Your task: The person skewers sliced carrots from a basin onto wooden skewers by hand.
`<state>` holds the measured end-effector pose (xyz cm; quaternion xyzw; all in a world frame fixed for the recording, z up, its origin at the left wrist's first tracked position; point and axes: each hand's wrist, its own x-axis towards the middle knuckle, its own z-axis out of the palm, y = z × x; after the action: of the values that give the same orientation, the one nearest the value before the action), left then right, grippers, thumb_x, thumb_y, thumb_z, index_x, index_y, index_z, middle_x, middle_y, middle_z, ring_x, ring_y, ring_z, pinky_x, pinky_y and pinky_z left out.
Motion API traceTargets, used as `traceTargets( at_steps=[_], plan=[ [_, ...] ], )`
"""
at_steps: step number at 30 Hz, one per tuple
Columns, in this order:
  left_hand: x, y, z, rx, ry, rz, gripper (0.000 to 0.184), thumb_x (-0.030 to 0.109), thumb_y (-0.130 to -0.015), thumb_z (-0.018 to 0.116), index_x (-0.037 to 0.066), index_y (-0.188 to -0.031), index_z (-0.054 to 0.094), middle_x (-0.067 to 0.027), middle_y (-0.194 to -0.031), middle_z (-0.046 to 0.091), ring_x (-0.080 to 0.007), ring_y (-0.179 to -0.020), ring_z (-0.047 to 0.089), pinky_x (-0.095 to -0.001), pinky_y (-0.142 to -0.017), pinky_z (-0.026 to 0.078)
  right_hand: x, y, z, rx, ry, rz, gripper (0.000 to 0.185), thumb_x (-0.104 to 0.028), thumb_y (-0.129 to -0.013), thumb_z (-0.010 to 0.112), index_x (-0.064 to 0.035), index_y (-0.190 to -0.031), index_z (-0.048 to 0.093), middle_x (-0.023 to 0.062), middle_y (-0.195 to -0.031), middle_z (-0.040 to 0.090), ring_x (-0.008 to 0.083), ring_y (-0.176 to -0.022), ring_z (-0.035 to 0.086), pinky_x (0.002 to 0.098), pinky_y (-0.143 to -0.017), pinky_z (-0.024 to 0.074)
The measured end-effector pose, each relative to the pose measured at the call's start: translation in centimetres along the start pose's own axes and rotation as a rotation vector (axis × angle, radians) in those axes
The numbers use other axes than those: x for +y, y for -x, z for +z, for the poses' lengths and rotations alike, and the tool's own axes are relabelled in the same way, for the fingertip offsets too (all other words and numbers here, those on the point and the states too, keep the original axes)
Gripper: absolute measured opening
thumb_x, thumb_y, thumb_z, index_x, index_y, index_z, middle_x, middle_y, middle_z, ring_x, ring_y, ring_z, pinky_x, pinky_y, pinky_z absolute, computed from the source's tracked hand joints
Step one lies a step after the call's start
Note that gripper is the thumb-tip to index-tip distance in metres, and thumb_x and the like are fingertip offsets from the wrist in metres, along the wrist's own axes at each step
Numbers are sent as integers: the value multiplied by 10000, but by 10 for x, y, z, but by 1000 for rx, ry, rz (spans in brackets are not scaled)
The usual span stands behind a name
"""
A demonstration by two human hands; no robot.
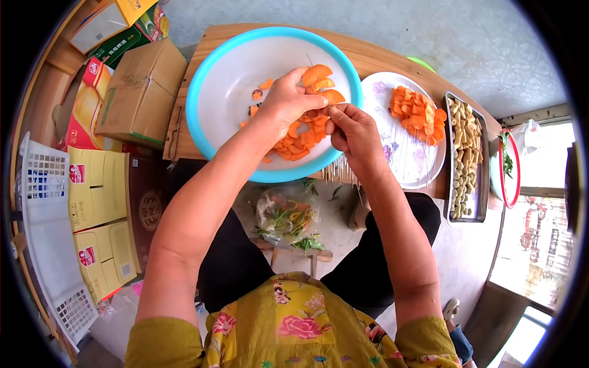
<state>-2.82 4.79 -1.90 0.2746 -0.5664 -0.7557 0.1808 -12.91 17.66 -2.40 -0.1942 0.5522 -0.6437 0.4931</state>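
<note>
Near three o'clock in the bowl, our left hand and right hand are pinching, fingers nearly closed, carrot slices on a thin skewer. Slices are seeming light, crisp, possibly slippery; flat faces are offering the safest hold.

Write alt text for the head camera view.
Two bare hands, left and right, thread orange carrot slices onto a thin skewer over a blue-rimmed basin. To the right sit a plate of skewered carrot slices and a metal tray of pale skewered food.
</note>
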Motion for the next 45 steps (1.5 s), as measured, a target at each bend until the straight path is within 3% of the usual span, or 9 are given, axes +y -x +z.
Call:
traceTargets(
  at_steps=[6,14,18,20,23,28,38,40,45],
  plan=[
    [4,1,-2,-44,39,6,547,71,-824,664,-3,-1307,419,-114,-1002,621,-168,-867,621,-297,-750,514,-3,-1,-1,-27,29,6,143,-131,-931,532,0,-891,576,40,-653,569,60,-428,369,198,-405,265],
    [-3,-7,-3,55,299,8,339,73,-871,605,-22,-1183,515,-114,-1078,601,-195,-927,619,-317,-775,537,0,-1,3,-46,-7,24,147,-141,-935,528,-8,-902,581,35,-648,566,60,-425,366,199,-397,260],
    [-2,-8,-7,35,297,-17,346,87,-863,623,-24,-1175,521,-118,-1076,607,-192,-920,619,-320,-770,532,-1,0,3,-53,-10,26,153,-147,-936,526,-9,-897,578,34,-646,563,61,-420,360,201,-393,254],
    [3,-6,-8,-41,220,-54,392,130,-861,643,1,-1200,494,-94,-1084,598,-185,-982,596,-326,-851,495,-2,1,2,-53,-9,35,152,-148,-936,527,-12,-888,575,34,-646,562,61,-419,359,201,-391,251],
    [3,-6,-11,-78,180,-54,392,149,-860,652,4,-1192,502,-89,-1084,603,-179,-979,594,-323,-857,490,0,4,1,-43,-9,58,154,-161,-946,519,-17,-939,576,27,-653,551,53,-414,323,189,-393,237],
    [6,-4,-8,-59,299,-65,362,159,-861,657,1,-1162,530,-90,-1067,615,-176,-953,603,-323,-852,494,-1,2,-1,-42,-7,6,151,-148,-935,534,-26,-850,557,29,-637,559,57,-421,361,199,-390,249],
    [2,-6,-8,-45,211,-58,342,179,-865,658,-15,-1129,560,-94,-1054,632,-181,-931,633,-315,-827,530,4,2,-1,-26,-9,26,146,-166,-941,539,-27,-924,577,29,-662,566,55,-428,341,188,-398,249],
    [1,-6,-9,-47,241,-59,337,189,-873,650,-12,-1128,562,-97,-1057,633,-181,-930,634,-317,-829,531,1,3,1,-28,-32,31,148,-152,-936,536,-36,-845,556,31,-640,566,61,-420,364,197,-396,258],
    [0,-7,-9,-32,341,-61,329,217,-892,627,-5,-1126,566,-99,-1061,636,-180,-937,639,-315,-821,534,-4,2,3,-51,-14,25,149,-154,-936,536,-41,-841,551,34,-638,567,64,-421,365,201,-398,260]
  ],
)
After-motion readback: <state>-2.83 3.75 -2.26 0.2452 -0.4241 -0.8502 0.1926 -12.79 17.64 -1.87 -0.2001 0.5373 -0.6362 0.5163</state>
